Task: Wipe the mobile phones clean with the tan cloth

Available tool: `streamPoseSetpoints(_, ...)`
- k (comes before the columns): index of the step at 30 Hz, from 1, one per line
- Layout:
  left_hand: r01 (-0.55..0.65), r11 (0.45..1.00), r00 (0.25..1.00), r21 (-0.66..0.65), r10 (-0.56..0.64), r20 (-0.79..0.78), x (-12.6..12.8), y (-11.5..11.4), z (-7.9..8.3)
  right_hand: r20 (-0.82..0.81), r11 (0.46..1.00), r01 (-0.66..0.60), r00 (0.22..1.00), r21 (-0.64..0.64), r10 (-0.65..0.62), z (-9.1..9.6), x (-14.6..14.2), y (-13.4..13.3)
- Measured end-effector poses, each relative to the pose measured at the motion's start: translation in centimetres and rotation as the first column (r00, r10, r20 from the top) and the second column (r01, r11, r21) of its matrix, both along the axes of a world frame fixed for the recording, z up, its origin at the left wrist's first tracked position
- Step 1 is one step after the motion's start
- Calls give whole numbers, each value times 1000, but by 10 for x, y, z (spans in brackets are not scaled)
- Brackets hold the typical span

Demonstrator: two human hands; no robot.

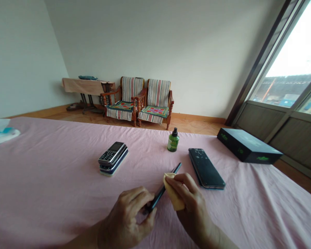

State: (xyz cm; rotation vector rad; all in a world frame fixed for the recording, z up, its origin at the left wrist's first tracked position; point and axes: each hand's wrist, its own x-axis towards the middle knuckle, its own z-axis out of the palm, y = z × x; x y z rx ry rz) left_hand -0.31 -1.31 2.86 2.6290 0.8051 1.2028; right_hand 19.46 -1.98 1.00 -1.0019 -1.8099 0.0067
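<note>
Two hands (head view): left hand [131,216] and right hand [193,200], close together over the pink sheet [54,180].
Left fingers: pinching the near end of a slim dark device [160,196], thumb on the near side, index opposite.
Right fingers: bunched on a folded yellow cloth [176,199], its upper end against the device, its loose part hanging under the palm.
Why this grip: left looks like the anchor, so the device shouldn't skid under cloth pressure; far end sits free, leaving the cloth room.
Device position: slanting from the left fingertips, past the cloth, to a bare tip beyond the right fingers.
Device looks: straight, thin, dark, bluish sheen along the edge. Edge-on, probably a phone; can't read its faces or judge cleanliness.
Keypad phone stack [112,157]: beyond and left of the left fingers, keys up; likely parked clear of the elbows.
Green bottle [173,142]: upright, straight beyond the fingers, black top; seems put there for easy reach.
Large dark phone [206,169]: just right of the right fingers, lying flat, pale spots at its far end.
Black box [248,145]: farther right, green print.
</note>
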Motion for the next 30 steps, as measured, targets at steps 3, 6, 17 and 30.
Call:
streamPoseSetpoints(3, 4, 999, 1000, -37, -4, -1, 0, 1, 0, 0, 997, -77, 997, 10, 77, 0, -9, -9)
streamPoseSetpoints(6, 22, 997, 1000, -70, -20, 20, -1, 1, 1, 16, 988, -154, 988, 0, 154, 5, -19, -18)
streamPoseSetpoints(17, 18, 994, 999, -110, -13, 41, -1, 3, 2, 98, 963, -268, 959, 15, 265, 8, -15, -16)
streamPoseSetpoints(30, 16, 996, 997, -93, -9, 73, 1, 6, 2, -34, 987, -150, 988, -52, 148, 6, -13, -12)
